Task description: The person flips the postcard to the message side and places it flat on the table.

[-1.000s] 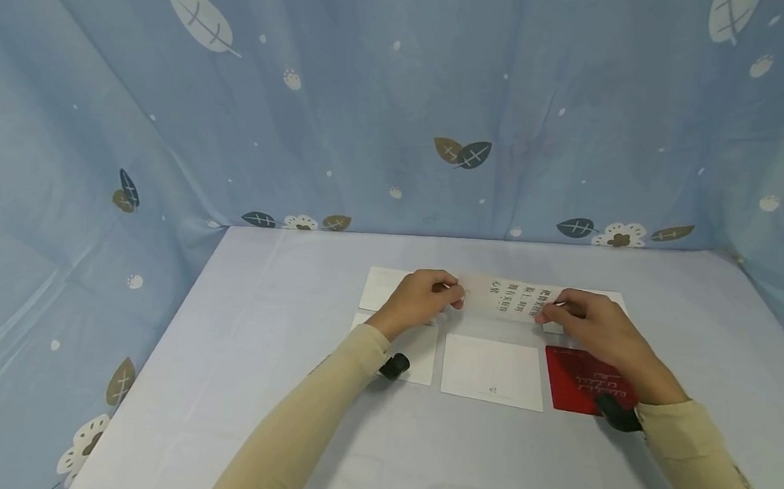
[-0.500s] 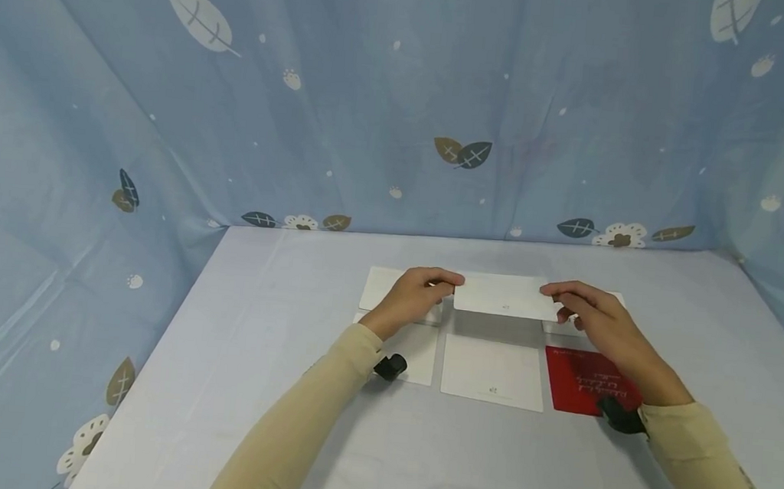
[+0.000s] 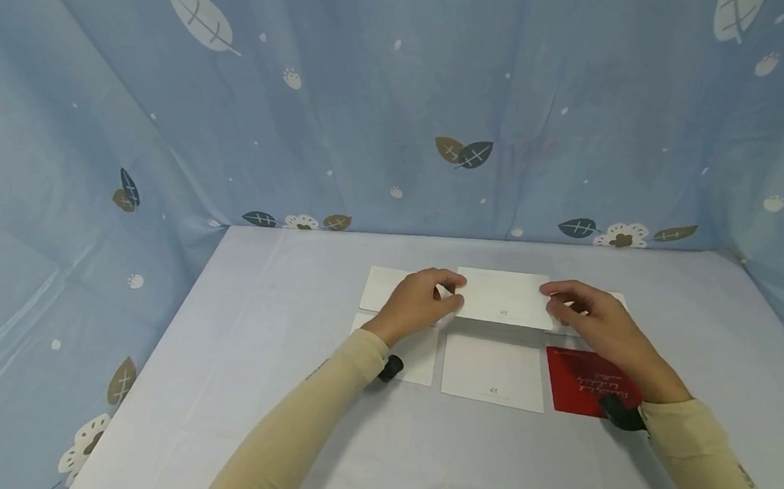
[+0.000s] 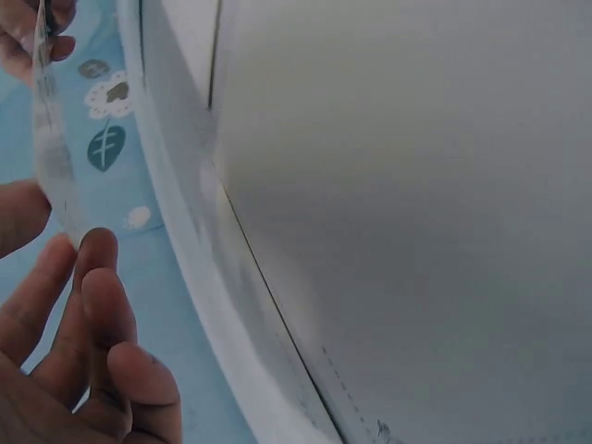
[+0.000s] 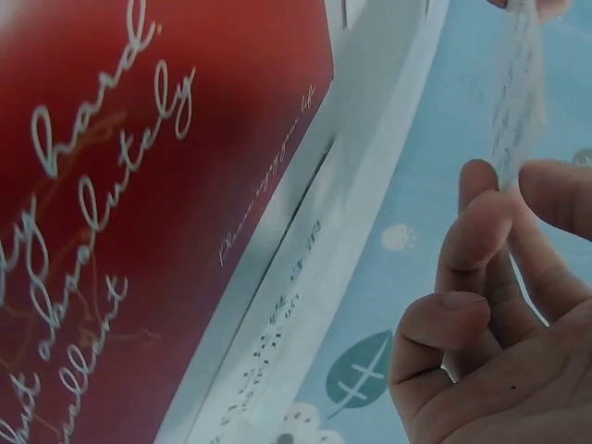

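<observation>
Between both hands hangs a white card (image 3: 504,295), held above the back middle of the table with its nearly blank side toward the head camera. My left hand (image 3: 420,300) pinches its left edge between thumb and fingers. At the card's right edge my right hand (image 3: 596,322) does the same. Both wrist views show the card edge-on, a thin strip (image 4: 55,157) in the left and a lettered strip (image 5: 520,102) in the right. Below it lies another white card (image 3: 495,371) at the front middle. A red card (image 3: 585,382) with white script lies under my right wrist.
A white card (image 3: 383,286) lies back left, and another white card (image 3: 419,354) sits in front of it, partly under my left arm. One more card (image 3: 619,299) shows behind my right hand. A blue leaf-print curtain (image 3: 374,120) rises behind the white tabletop (image 3: 277,304).
A second ago the held card showed its lettered side to the head camera. It has turned over to its nearly blank side and now tilts more toward the camera. The cards on the table stay put.
</observation>
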Action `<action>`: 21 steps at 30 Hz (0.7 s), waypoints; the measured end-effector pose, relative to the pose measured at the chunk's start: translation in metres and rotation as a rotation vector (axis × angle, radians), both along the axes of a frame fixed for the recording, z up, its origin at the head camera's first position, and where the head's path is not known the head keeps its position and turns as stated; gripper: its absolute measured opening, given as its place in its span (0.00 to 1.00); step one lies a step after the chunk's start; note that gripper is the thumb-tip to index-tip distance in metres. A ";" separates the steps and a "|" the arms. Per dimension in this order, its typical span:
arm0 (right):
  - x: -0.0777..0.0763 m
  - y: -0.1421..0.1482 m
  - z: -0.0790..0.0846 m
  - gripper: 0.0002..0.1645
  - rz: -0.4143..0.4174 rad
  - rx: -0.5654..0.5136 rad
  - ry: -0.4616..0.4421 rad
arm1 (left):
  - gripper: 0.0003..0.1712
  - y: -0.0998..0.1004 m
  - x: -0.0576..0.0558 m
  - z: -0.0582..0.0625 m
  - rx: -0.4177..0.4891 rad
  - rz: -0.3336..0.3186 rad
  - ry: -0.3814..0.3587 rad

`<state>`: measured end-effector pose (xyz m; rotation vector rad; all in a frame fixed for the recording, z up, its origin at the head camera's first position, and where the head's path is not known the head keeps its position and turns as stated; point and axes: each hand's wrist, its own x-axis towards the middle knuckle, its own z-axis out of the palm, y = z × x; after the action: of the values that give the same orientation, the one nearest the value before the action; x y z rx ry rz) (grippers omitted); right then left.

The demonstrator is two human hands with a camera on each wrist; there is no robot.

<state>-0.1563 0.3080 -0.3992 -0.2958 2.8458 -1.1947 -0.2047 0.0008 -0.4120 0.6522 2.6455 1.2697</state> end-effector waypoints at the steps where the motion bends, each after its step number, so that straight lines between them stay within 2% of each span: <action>1: 0.000 -0.001 0.000 0.23 0.000 0.015 -0.002 | 0.17 0.001 0.000 0.000 -0.029 0.002 0.027; 8: -0.004 -0.006 0.000 0.24 0.018 0.085 0.000 | 0.22 0.006 0.003 -0.001 -0.284 0.020 0.240; 21: -0.009 -0.011 -0.004 0.29 0.041 0.203 0.012 | 0.25 0.012 0.003 -0.003 -0.413 0.018 0.301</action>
<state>-0.1650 0.2969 -0.4036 -0.3503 2.9245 -0.8904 -0.2014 0.0131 -0.4148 0.7999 3.0250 0.6281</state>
